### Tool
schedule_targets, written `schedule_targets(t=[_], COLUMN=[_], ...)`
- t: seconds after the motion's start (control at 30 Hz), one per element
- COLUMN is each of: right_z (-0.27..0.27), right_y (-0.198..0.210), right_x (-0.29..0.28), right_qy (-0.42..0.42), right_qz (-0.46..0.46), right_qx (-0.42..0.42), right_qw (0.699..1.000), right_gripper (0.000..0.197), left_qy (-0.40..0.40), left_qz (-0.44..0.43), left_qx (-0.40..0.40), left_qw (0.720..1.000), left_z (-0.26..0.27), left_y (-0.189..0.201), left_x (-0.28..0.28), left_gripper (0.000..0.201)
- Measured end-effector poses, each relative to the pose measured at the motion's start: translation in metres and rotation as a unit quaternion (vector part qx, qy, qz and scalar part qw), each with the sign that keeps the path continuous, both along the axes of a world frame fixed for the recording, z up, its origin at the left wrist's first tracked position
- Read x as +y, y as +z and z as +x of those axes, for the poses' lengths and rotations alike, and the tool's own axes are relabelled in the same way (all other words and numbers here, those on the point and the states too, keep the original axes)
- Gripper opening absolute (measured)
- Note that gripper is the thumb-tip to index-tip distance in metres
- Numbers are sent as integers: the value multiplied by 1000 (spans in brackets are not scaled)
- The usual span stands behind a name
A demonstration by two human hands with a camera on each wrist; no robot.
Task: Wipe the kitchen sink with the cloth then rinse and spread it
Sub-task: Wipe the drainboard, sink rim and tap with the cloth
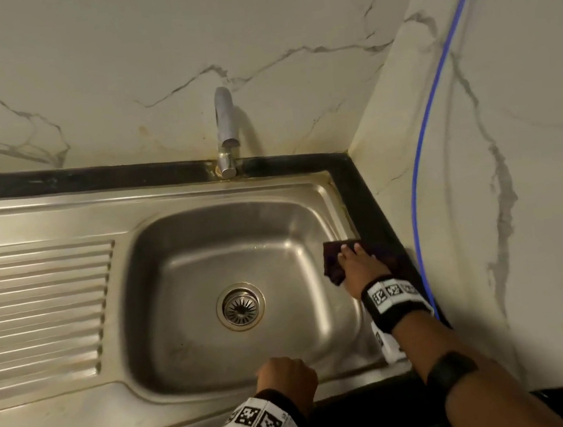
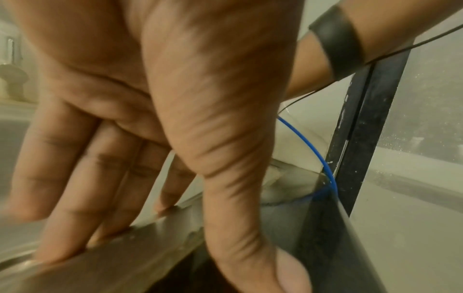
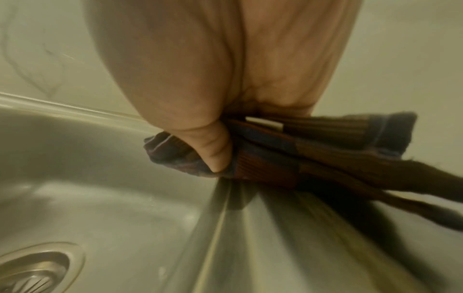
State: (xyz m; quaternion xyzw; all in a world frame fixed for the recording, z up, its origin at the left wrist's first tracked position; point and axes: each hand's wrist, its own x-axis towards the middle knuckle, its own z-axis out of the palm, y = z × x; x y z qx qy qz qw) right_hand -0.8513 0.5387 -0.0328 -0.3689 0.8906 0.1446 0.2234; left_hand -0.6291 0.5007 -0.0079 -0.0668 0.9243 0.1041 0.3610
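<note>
While my right hand (image 1: pixel 359 267) presses the dark cloth (image 1: pixel 333 260) flat-fingered onto the sink's (image 1: pixel 57 223) right rim, thumb tucked under a fold, the basin lies just beside it. My left hand (image 1: pixel 288 375) rests straight-fingered on the front rim, holding nothing.

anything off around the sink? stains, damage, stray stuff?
Brownish staining rings the tap base and spreads over the marble wall behind it. A blue cable hangs loose down the right wall to the counter beside the sink. No spill or damage shows. The right hand presses the cloth on the sink's right rim.
</note>
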Motion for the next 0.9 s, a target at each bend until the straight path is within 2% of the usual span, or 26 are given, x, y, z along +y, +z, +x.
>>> schedule_targets(t=[0.07,0.17,0.33,0.43,0.53,0.63,0.73,0.83,0.9], right_z=[-11,-12,19,37,36,28,10,-27,-54], right_y=[3,6,12,10,0,-4,-3,-4,-3], right_x=[-17,-25,2,24,29,17,-5,-40,-70], right_qy=[-1,-9,-46,-62,-61,-85,-121,-132,-124], right_qz=[7,18,27,40,30,3,-22,-25,-23], right_qx=[4,-2,-14,-28,-22,-13,-13,-8,-7], right_qw=[1000,1000,998,997,997,996,992,991,992], right_gripper=[53,54,55,56,59,63,68,66,62], left_qy=[22,115,217,280,345,407,404,356,338], left_qz=[14,14,-72,-137,-169,-138,-143,-173,-155], left_qx=[27,54,89,84,119,119,126,124,107], left_qw=[999,992,969,946,916,895,895,910,922], left_z=[2,11,27,49,65,75,78,74,71], left_y=[-2,-8,-24,-37,-51,-53,-55,-53,-51], left_x=[-18,-65,-165,-218,-258,-284,-298,-310,-319], left_gripper=[47,56,62,69,71,97,104,100,94])
